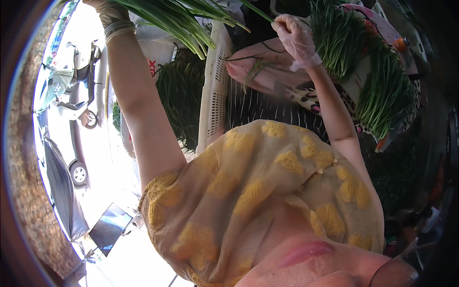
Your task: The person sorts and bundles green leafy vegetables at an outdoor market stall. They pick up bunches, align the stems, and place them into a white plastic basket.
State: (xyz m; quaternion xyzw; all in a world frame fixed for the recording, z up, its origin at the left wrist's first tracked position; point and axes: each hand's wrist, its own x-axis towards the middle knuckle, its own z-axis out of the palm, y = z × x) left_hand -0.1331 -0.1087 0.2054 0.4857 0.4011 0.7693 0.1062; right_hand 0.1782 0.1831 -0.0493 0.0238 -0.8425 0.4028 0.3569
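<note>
At the top left edge, my left hand (113, 12), gloved and partly cut off by the frame, grips a bunch of long green leafy stalks (175, 21). Their pale cut ends point right and down, over a white plastic crate. To the right, my right hand (296, 41), in a thin clear plastic glove, pinches the end of a single green stalk (258, 11) that runs up out of the frame. Loose green leaf scraps (256, 68) lie on my bare leg below this hand.
The white slatted crate (215, 86) stands between my arms, with dark green leaves (181, 93) left of it. Two piles of chive-like leaves (337, 39) (387, 89) lie at the right, near an orange-capped item (401, 44). A parked scooter (82, 71) is far left.
</note>
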